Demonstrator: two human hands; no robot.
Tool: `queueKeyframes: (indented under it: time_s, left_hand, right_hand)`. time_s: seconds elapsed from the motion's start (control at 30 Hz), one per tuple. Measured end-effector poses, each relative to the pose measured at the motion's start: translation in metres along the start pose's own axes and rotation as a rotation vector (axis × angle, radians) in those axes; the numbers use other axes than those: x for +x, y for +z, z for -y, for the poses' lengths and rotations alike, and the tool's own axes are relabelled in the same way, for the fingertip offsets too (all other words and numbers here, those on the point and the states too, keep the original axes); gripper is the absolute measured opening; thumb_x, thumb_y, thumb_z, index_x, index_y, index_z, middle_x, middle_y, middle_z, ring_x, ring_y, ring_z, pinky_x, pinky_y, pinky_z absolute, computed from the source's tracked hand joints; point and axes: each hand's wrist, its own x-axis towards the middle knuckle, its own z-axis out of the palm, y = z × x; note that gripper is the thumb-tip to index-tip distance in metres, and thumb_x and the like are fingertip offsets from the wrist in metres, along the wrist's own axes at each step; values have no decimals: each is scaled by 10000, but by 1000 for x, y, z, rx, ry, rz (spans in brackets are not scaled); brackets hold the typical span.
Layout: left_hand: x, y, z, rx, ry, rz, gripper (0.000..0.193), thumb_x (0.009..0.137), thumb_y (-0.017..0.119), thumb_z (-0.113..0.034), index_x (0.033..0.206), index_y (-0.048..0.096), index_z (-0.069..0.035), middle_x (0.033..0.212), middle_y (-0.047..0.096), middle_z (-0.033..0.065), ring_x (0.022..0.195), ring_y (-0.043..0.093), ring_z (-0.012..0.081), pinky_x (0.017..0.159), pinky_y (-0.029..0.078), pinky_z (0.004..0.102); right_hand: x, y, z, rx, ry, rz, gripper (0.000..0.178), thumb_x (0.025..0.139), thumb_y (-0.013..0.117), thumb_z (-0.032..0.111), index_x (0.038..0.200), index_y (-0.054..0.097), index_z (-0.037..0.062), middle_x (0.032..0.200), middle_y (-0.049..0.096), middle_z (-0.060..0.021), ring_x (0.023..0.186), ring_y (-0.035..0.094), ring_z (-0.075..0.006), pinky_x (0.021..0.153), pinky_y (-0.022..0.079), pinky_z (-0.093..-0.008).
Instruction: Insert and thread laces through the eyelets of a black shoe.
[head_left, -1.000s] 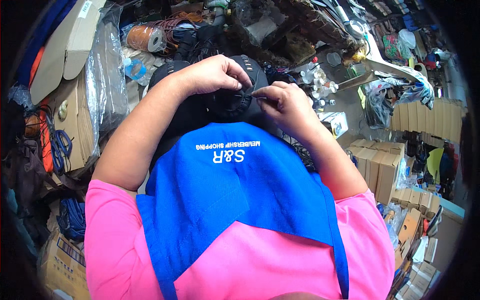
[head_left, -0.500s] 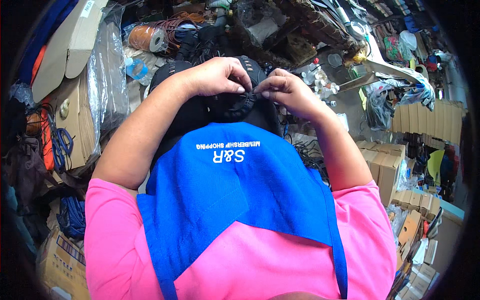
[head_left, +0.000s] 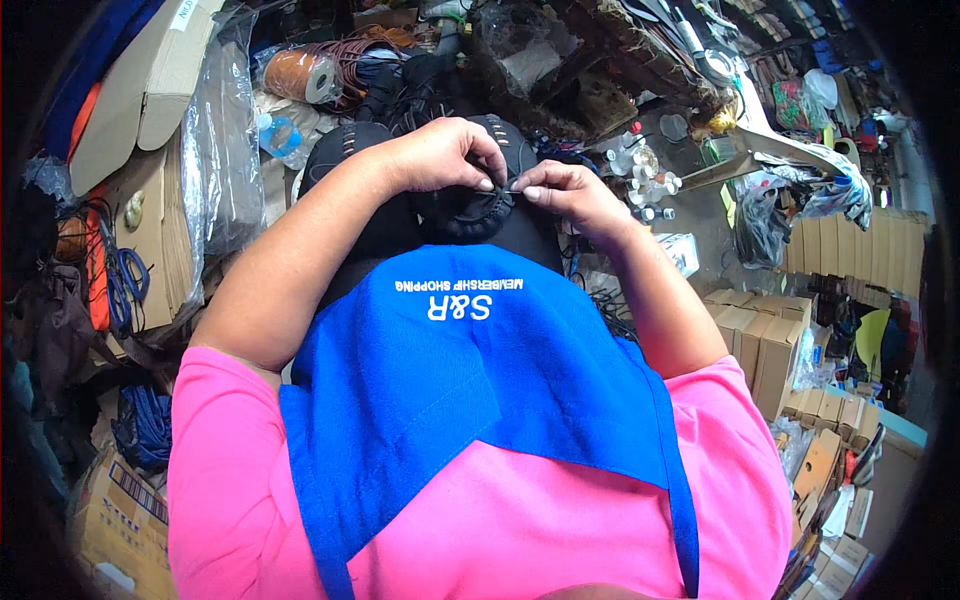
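On my lap, against the blue apron (head_left: 400, 330), sits a round black piece (head_left: 465, 218) with a ridged, braided-looking rim; its exact kind is hard to make out. My left hand (head_left: 450, 155) bends over its far side, thumb and fingers pinched at the rim. My right hand (head_left: 570, 192) pinches a thin dark strand (head_left: 508, 191) at the piece's right edge, its fingertips close to those of the left. Dark cloth with light stitches (head_left: 350, 145) covers my knees beneath. How the strand joins the rim is too small to see.
Beyond my knees lie an orange spool (head_left: 298, 76), a bundle of brown cord (head_left: 370, 65) and a plastic bottle (head_left: 282, 135). Blue-handled scissors (head_left: 128, 285) hang at the left beside cardboard sheets (head_left: 155, 230). Small white bottles (head_left: 645, 180) and cardboard boxes (head_left: 765, 340) stand at the right.
My right hand has shifted slightly right and down, its fingers now straighter, and a short strand shows between the hands. My left hand keeps its pinch at nearly the same place.
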Motion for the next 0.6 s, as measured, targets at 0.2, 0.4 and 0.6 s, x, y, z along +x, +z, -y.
queueKeyframes:
  time_s: [0.2, 0.4, 0.6]
  left_hand:
    - [-5, -2, -14, 194, -31, -127, 293, 707, 686, -41, 997, 664, -77, 922, 595, 98, 901, 579, 252, 820, 465, 310]
    - [-57, 8, -28, 355, -86, -408, 383, 791, 509, 61, 1127, 614, -91, 991, 500, 134, 1008, 514, 264, 876, 432, 326]
    - [-88, 39, -40, 124, -162, -549, 414, 778, 589, 66, 1134, 654, -135, 877, 545, 97, 762, 593, 221, 704, 482, 295]
  right_hand:
    - [-3, 25, 13, -389, -190, -218, 161, 785, 715, 77, 937, 682, 38, 865, 617, -39, 797, 595, -106, 712, 483, -246]
    - [-18, 20, 18, -560, -256, -204, 180, 773, 701, 60, 951, 695, 87, 808, 549, -63, 756, 600, -168, 675, 484, -293]
    - [-32, 36, 10, -824, -416, -268, 283, 809, 636, 46, 1077, 669, 131, 780, 474, -73, 752, 509, -219, 680, 439, -340]
